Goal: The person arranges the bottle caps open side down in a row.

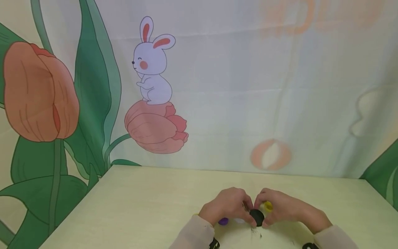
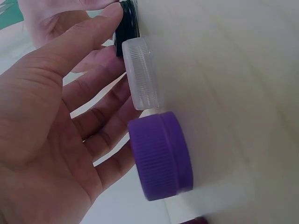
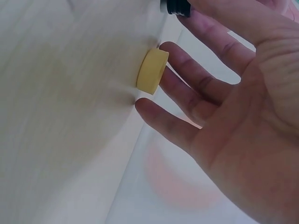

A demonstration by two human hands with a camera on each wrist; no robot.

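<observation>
Between the two hands, on the light tabletop, is a black bottle cap (image 1: 256,218). My left hand (image 1: 230,207) pinches it from the left between thumb and forefinger. From the other side, my right hand (image 1: 280,206) holds it with thumb and forefinger, its remaining fingers spread. A translucent white cap (image 2: 141,73) stands right beside the black one in the left wrist view, followed by a ribbed purple cap (image 2: 161,156), both near the left fingers. Close to the right fingertips sits a yellow cap (image 3: 153,71).
Part of a dark reddish item (image 2: 195,220) shows at the bottom edge of the left wrist view. Small dark marks (image 1: 260,236) lie on the tabletop (image 1: 140,204) in front of the black cap. Behind the table hangs a printed cloth (image 1: 217,86) with a rabbit and tulips.
</observation>
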